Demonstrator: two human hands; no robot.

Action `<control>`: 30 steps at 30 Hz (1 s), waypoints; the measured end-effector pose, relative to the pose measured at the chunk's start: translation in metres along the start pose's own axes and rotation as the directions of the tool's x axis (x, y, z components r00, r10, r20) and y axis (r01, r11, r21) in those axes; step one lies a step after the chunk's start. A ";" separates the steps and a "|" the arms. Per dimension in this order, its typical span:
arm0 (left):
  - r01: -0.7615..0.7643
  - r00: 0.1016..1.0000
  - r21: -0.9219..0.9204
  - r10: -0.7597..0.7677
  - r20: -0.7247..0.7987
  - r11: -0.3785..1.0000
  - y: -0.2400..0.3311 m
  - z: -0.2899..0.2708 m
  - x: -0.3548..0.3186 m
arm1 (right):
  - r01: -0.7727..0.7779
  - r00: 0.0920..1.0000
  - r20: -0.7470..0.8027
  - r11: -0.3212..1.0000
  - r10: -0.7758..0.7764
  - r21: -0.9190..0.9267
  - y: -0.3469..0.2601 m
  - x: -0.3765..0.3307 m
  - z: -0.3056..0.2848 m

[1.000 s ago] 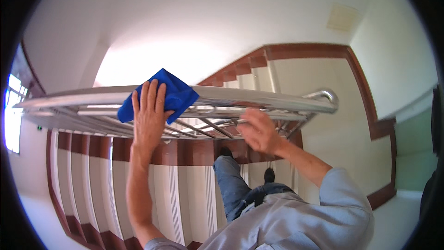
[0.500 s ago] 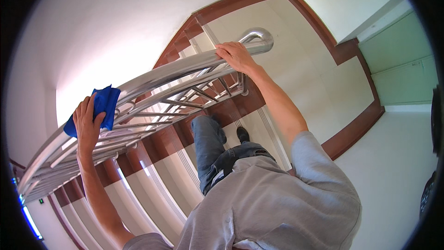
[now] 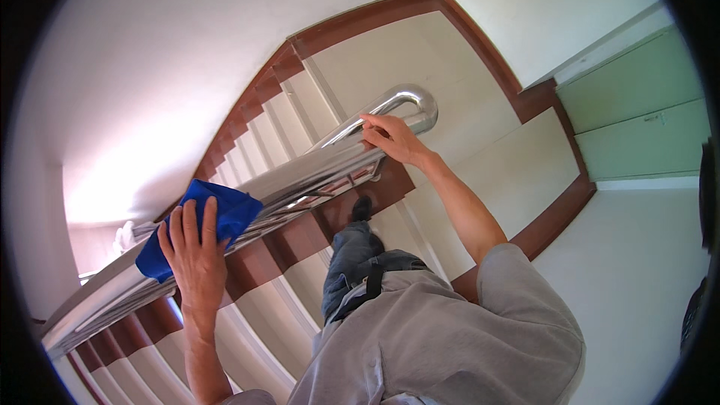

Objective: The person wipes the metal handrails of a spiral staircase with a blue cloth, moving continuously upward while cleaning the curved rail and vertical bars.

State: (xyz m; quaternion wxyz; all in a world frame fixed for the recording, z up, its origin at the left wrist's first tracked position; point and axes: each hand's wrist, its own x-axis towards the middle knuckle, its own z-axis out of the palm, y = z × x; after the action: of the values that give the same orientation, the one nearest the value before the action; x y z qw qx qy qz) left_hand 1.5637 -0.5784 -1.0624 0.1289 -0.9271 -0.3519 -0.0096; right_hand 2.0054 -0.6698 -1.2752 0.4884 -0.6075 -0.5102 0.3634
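A blue cloth is draped over the top of the shiny metal handrail, left of centre. My left hand presses down on it, fingers bent over the cloth and the rail. Farther right, close to the handrail's looped end, my right hand lies on the same rail. Its fingers curl loosely at the metal, and one finger reaches forward over it. The undersides of both hands are hidden.
Stair steps with brown edging run below the rail, and another flight lies beyond it. My shoe is on the stairs. A pale landing, a green door and a white wall surround me.
My left hand and the blue cloth have moved right along the rail, closer to my right hand. The right hand's grip has loosened a little, and the view has shifted.
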 end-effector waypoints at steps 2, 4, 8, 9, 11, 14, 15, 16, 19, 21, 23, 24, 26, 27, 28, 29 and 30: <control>-0.013 1.000 -0.016 0.013 -0.023 1.000 0.018 0.011 0.006 | -0.040 0.998 0.039 0.990 0.046 -0.138 0.011 0.003 -0.015; -0.028 0.999 0.027 0.028 0.018 0.999 0.033 0.022 0.011 | -0.117 0.993 -0.007 0.960 0.119 -0.253 0.025 0.005 -0.026; -0.043 0.999 0.003 0.043 0.015 0.999 0.066 0.043 0.022 | -0.180 0.984 -0.087 0.883 0.158 -0.433 0.046 -0.003 -0.044; -0.039 0.999 -0.008 0.039 0.013 0.999 0.074 0.047 0.025 | -0.126 0.989 -0.127 0.876 0.075 -0.466 0.050 -0.006 -0.042; -0.043 0.999 -0.046 0.042 -0.016 0.998 0.087 0.056 0.034 | -0.041 0.981 -0.183 0.847 -0.067 -0.531 0.057 -0.009 -0.034; -0.072 0.996 -0.039 0.074 0.054 0.997 0.106 0.063 0.046 | -0.118 0.983 -0.180 0.853 0.028 -0.509 0.059 -0.011 -0.034; -0.095 0.994 -0.056 0.098 0.052 0.994 0.112 0.065 0.052 | -0.103 0.991 -0.129 0.858 0.044 -0.504 0.058 -0.010 -0.036; -0.097 0.994 -0.096 0.102 0.049 0.991 0.120 0.066 0.059 | -0.105 0.992 -0.110 0.861 0.057 -0.498 0.057 -0.008 -0.038; -0.113 0.993 -0.103 0.115 0.013 0.988 0.145 0.072 0.081 | -0.055 0.996 -0.091 0.877 0.013 -0.477 0.050 -0.011 -0.042; -0.106 0.994 -0.064 0.106 -0.011 0.992 0.160 0.076 0.090 | 0.059 0.987 -0.101 0.861 -0.127 -0.505 0.050 -0.014 -0.043; -0.097 0.993 -0.020 0.095 -0.065 0.995 0.178 0.084 0.095 | 0.130 0.980 -0.067 0.858 -0.188 -0.498 0.061 -0.021 -0.047; -0.080 0.994 -0.014 0.078 -0.074 0.997 0.187 0.089 0.098 | 0.161 0.977 -0.053 0.873 -0.209 -0.460 0.069 -0.023 -0.051; -0.048 0.996 -0.006 0.047 -0.081 0.999 0.204 0.100 0.104 | 0.213 0.971 -0.025 0.905 -0.238 -0.369 0.090 -0.027 -0.061; -0.041 0.995 -0.048 0.036 -0.095 0.998 0.212 0.104 0.106 | 0.221 0.971 0.014 0.880 -0.237 -0.420 0.103 -0.032 -0.072; -0.023 0.996 -0.031 0.020 -0.089 0.999 0.219 0.104 0.106 | 0.177 0.975 -0.027 0.851 -0.219 -0.495 0.115 -0.037 -0.082; -0.024 0.993 -0.025 0.021 -0.115 0.999 0.223 0.105 0.109 | 0.158 0.967 -0.080 0.816 -0.242 -0.556 0.126 -0.040 -0.091; -0.029 0.990 -0.017 0.026 -0.140 0.999 0.224 0.104 0.111 | 0.122 0.956 -0.136 0.777 -0.259 -0.617 0.136 -0.044 -0.098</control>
State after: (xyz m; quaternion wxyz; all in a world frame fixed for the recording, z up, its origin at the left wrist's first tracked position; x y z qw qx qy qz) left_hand 1.7860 -0.6416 -1.2024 0.1445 -0.9301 -0.3289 -0.0760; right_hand 2.1239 -0.7352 -1.3833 0.3560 -0.7112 -0.6028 0.0634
